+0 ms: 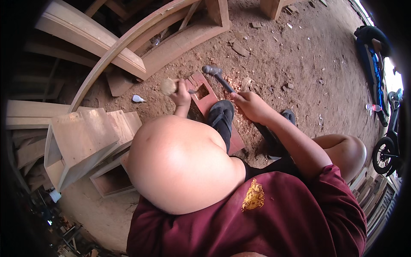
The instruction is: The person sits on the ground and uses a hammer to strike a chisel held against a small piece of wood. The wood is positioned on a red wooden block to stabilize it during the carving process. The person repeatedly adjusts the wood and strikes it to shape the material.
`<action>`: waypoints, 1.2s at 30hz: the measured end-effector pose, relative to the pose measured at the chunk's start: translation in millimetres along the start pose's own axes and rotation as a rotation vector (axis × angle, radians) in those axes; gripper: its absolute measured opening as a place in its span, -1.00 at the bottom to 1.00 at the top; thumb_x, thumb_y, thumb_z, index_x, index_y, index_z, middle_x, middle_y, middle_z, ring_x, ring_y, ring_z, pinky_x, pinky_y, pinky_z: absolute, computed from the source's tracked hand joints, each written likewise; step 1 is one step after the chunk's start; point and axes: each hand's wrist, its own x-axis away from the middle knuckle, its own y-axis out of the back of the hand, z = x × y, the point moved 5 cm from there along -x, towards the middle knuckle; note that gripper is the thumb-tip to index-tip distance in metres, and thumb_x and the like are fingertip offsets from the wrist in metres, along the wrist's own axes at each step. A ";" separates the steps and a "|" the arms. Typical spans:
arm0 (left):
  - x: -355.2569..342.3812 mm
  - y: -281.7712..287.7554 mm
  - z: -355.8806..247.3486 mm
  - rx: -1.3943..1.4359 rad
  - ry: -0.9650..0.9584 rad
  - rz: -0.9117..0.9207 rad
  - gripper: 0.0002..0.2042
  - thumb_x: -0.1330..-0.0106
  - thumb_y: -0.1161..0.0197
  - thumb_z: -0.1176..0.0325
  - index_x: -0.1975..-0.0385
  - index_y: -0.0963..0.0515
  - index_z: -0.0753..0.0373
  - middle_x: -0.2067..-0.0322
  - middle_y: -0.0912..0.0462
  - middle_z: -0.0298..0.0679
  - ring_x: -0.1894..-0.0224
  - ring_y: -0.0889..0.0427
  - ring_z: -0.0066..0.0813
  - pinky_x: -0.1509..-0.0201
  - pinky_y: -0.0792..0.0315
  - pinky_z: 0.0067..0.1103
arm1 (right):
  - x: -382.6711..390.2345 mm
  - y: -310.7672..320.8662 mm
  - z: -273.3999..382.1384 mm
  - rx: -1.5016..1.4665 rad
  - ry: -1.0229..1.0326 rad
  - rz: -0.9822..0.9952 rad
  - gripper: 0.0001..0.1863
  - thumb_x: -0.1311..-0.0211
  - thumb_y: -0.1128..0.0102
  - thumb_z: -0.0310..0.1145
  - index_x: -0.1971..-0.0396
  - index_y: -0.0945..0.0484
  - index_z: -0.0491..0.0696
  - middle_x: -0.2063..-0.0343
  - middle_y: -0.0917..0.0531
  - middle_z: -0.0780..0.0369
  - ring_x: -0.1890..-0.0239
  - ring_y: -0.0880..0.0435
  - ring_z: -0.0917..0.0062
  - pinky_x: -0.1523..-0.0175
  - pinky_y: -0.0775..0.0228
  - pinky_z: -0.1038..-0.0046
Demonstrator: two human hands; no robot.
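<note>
My left hand is closed around a chisel, whose pale round wooden handle end sticks out to the left. The chisel's dark blade reaches into a rectangular hole in a reddish wooden beam on the ground. My right hand grips the dark handle of a hammer. Its metal head is raised just beyond the beam's far end, apart from the chisel. My left foot in a dark sandal presses on the beam beside the hole.
Wood chips litter the dirt floor around the beam. Curved wooden frames stand at the far left, with box-like wooden pieces nearer. A small white bottle lies left of my hand. At the far right are a wheeled vehicle and a plastic bottle.
</note>
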 end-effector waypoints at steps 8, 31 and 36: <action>8.3 -2.8 12.3 -0.105 -0.092 0.135 -0.85 -0.29 -0.19 0.44 0.51 -0.40 0.25 0.65 -0.44 -0.34 0.63 -0.39 -0.56 0.56 -0.26 -0.57 | 12.5 27.8 31.8 -0.146 0.129 -0.053 -0.53 -0.52 0.20 -0.01 0.52 -0.32 -0.06 0.72 -0.33 0.41 0.77 -0.32 0.70 0.66 -0.22 0.55; 8.2 -25.4 -16.0 -0.561 -0.381 0.210 -0.83 -0.22 -0.25 0.34 0.46 -0.52 0.33 0.50 -0.63 -0.11 0.41 -0.63 -0.12 0.33 -0.45 -0.33 | 113.2 68.4 171.9 -0.188 0.758 -0.340 -0.55 -0.48 0.12 -0.01 0.37 -0.45 -0.13 0.65 -0.46 0.32 0.61 -0.45 0.69 0.53 -0.27 0.60; 6.8 -27.5 -18.5 -0.569 -0.429 0.252 -0.83 -0.21 -0.24 0.35 0.56 -0.54 0.29 0.61 -0.60 -0.17 0.50 -0.62 -0.13 0.41 -0.44 -0.34 | 124.8 71.2 198.3 -0.807 1.073 -0.150 -0.58 -0.49 0.12 -0.03 0.37 -0.39 -0.11 0.74 -0.44 0.30 0.75 -0.42 0.65 0.64 -0.24 0.58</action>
